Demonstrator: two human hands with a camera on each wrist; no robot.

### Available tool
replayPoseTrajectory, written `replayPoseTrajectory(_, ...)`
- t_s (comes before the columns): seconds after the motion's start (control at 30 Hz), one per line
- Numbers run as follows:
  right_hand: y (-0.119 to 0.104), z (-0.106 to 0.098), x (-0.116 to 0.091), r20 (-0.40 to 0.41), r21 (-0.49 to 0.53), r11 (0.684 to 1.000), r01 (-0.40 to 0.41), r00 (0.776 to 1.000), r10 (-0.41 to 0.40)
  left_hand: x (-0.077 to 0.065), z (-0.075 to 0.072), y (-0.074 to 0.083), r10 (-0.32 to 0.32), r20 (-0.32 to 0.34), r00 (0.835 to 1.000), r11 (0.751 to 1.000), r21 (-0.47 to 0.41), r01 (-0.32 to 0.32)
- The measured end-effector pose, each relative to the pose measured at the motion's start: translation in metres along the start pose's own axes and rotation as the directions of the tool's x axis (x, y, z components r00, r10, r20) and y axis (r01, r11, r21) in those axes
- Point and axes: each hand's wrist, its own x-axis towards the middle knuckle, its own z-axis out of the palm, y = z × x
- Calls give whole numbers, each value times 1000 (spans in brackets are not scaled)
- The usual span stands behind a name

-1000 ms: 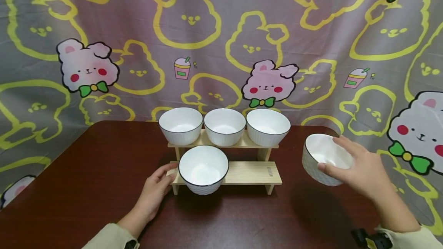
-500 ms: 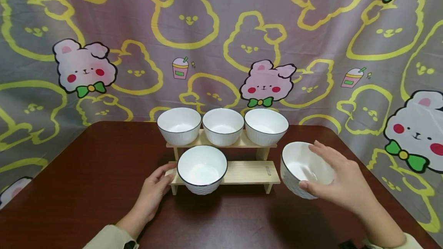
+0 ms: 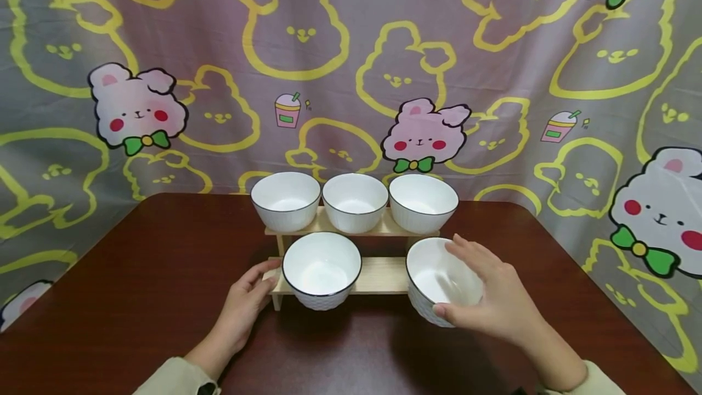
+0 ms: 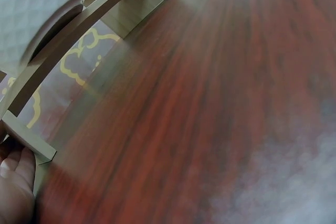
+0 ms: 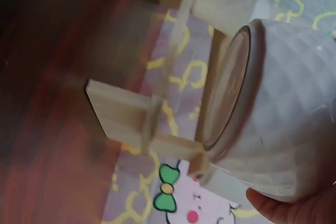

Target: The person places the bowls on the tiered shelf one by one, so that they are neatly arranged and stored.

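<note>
My right hand (image 3: 496,297) grips a white bowl (image 3: 433,276) with a dark rim, tilted toward the left, over the right end of the lower tier of a wooden two-tier rack (image 3: 384,274). The bowl's diamond-textured side and round foot show in the right wrist view, where a finger (image 5: 268,205) lies against its wall. My left hand (image 3: 244,303) holds the left end of the lower tier; its fingers (image 4: 21,169) are at the rack's leg in the left wrist view. A similar textured bowl (image 3: 322,267) sits on the left part of that tier.
Three white ribbed bowls with dark rims, left (image 3: 286,200), middle (image 3: 354,203) and right (image 3: 423,203), stand side by side on the upper tier. The rack is on a dark red-brown wooden table (image 3: 137,273). Behind hangs a curtain (image 3: 329,90) with cartoon rabbits.
My right hand has brought its bowl leftward and slightly down from the table's right side to the rack's lower right end. My left hand has stayed at the rack's left end.
</note>
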Motion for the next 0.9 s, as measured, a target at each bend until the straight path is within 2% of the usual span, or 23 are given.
replayPoseTrajectory(0.4,1,30,8,51,9,999,53,997,-54,0,1,0,5,-6,1000,1000,-7,-5)
replayPoseTrajectory(0.67,1,44,11,87,-14,1000,4,996,-3,0,1,0,6,-8,1000,1000,-6,-6)
replayPoseTrajectory(0.9,0,51,14,69,-13,1000,21,997,-20,-1,0,0,10,1,1000,1000,0,-10)
